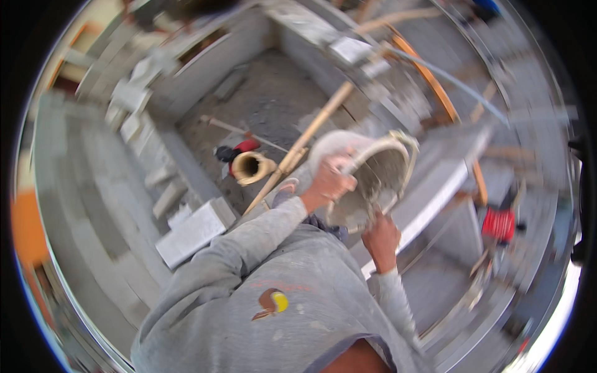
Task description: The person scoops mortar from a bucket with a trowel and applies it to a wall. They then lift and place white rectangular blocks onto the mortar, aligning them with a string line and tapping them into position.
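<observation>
A whitish bucket [336, 143] is tipped on its side in front of me, its mouth turned to the right. Grey wet mortar [379, 171] coats the inside. My left hand [329, 181] is closed on the near left part of the bucket's rim. At the lower edge of the mouth, my right hand [380, 239] is in a fist around what looks like a trowel [375, 204], whose blurred end reaches into the bucket. The palm side of both hands is hidden.
A wooden pole [317, 127] slants behind the bucket, beside a yellowish tube [254, 168] and a red-and-black tool [239, 149]. Pale blocks [193, 233] line the wall on the left. A light slab [429, 189] lies right; farther right is a red object [499, 225].
</observation>
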Motion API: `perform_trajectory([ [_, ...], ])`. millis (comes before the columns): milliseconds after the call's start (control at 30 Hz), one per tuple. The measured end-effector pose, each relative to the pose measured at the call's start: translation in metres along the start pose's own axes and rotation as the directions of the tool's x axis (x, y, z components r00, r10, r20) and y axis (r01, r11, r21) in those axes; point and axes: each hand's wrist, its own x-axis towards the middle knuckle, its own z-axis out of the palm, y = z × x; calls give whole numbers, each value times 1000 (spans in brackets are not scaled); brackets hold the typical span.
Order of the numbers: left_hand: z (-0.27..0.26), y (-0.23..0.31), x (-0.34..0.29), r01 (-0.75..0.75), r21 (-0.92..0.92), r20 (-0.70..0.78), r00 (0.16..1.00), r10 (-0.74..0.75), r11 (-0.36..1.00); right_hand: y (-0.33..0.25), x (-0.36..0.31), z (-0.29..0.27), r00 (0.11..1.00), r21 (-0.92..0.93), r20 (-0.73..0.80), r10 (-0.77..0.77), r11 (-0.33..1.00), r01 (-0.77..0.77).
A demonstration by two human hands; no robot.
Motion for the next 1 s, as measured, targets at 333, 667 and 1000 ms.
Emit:
perform_trajectory([
  [333,54,43,18,-112,99,190,977,92,989,13,-52,-14,986,510,77,148,844,-166],
  [667,86,16,40,205,-328,139,976,-168,922,60,-71,-15,944,907,262,199,284,-312],
  [1000,127,6,99,249,-320,174,964,-202,914,93,-43,-37,923,957,271,273,28,-289],
])
